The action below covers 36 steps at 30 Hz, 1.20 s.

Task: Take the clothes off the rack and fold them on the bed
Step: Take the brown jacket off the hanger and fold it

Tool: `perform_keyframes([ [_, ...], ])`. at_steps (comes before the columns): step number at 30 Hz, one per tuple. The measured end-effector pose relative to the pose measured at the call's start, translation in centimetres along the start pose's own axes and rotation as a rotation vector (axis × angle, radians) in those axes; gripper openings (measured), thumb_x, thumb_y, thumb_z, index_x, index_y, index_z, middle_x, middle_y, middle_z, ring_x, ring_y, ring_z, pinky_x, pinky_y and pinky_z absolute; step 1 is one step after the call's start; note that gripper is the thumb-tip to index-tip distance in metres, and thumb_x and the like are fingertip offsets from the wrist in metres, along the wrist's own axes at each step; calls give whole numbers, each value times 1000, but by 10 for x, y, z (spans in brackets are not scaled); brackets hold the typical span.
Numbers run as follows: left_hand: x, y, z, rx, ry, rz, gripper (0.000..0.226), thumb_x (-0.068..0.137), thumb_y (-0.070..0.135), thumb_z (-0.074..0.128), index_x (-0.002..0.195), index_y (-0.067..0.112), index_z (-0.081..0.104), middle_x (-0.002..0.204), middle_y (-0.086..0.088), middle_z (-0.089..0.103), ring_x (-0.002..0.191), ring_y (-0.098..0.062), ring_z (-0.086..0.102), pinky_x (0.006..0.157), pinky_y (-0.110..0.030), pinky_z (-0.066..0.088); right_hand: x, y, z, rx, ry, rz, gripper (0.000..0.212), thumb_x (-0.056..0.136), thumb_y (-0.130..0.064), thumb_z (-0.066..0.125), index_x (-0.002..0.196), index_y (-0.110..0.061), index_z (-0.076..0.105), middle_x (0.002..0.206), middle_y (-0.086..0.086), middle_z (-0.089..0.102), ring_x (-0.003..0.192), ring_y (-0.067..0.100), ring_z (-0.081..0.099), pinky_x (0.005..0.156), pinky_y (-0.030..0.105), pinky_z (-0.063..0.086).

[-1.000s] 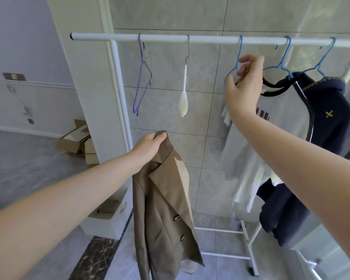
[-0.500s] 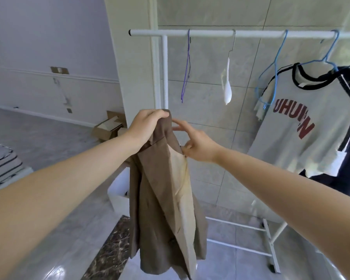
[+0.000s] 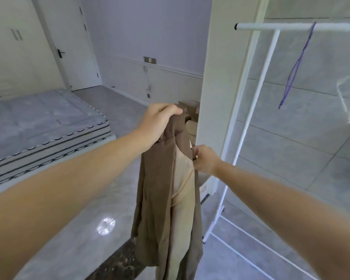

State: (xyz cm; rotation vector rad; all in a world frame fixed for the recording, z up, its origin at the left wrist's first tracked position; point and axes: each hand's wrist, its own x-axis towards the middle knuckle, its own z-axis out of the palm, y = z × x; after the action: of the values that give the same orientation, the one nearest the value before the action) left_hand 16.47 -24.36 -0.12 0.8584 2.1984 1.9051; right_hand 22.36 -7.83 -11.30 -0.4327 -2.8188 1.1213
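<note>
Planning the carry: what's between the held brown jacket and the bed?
Head view: only bare grey floor separates jacket from bed.

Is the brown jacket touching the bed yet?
Apart. The head view shows the brown jacket hanging in the air from the left hand, with bare floor between it and the bed off to the left.

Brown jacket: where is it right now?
In the head view the brown jacket hangs centre frame, gripped at the collar by the left hand, right hand pinching its edge, left of the rack.
</note>
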Motion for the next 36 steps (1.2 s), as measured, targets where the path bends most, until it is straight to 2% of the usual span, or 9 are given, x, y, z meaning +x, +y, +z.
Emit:
perform_keyframes([
  [4,10,-27,-51,99,80,-79,35,90,21,61,65,-2,54,69,-11,45,64,-20,45,59,-30,31,59,-15,29,-129,-24,37,26,75,-31,65,57,-49,63,64,-11,67,70,11,66,64,26,53],
  [7,22,-47,-93,98,240,-189,25,89,24,62,70,9,59,74,-12,50,65,-23,46,56,-30,30,104,-23,54,-127,-72,17,13,76,-29,61,76,-34,73,75,-4,74,80,18,70,78,34,59],
  [11,36,-64,-138,142,353,-268,27,84,35,64,62,20,61,66,-11,54,52,-22,47,54,-32,33,146,-24,85,-131,-108,-53,16,88,-19,58,92,-24,73,85,7,72,84,27,66,69,32,52],
  [16,56,-86,-189,218,310,-352,19,74,47,74,85,31,74,99,5,73,96,-18,66,87,-33,49,208,-40,103,-17,-87,-68,27,98,-22,47,114,-19,68,94,7,69,94,30,63,66,31,41],
  [18,59,-95,-208,326,248,-378,41,64,50,82,101,36,72,106,12,73,103,-10,66,91,-29,51,235,-55,102,54,-73,-65,31,99,-22,45,125,-20,63,106,9,69,94,25,59,67,29,38],
  [22,58,-112,-234,507,223,-377,33,82,8,75,103,29,62,93,17,67,91,-1,64,69,-9,46,275,-86,105,93,-99,-117,32,98,-16,47,125,-16,62,111,10,68,110,32,60,76,28,37],
  [27,53,-135,-259,934,324,-425,20,84,13,67,103,13,63,92,-2,64,87,-24,55,65,-32,35,307,-128,121,115,-55,-187,35,94,-11,51,126,-16,63,125,11,66,116,32,59,78,27,40],
  [32,52,-162,-298,1039,447,-413,14,85,17,63,98,15,64,90,-2,63,86,-24,53,70,-32,34,325,-166,135,-53,16,-307,47,89,-15,50,132,-33,58,134,4,48,112,30,57,84,35,43],
  [36,62,-182,-336,1020,474,-474,11,87,12,58,78,17,55,77,-2,58,76,-24,50,56,-30,32,339,-200,157,-157,30,-467,54,84,-6,49,126,-37,60,130,-3,52,113,26,56,82,34,45],
])
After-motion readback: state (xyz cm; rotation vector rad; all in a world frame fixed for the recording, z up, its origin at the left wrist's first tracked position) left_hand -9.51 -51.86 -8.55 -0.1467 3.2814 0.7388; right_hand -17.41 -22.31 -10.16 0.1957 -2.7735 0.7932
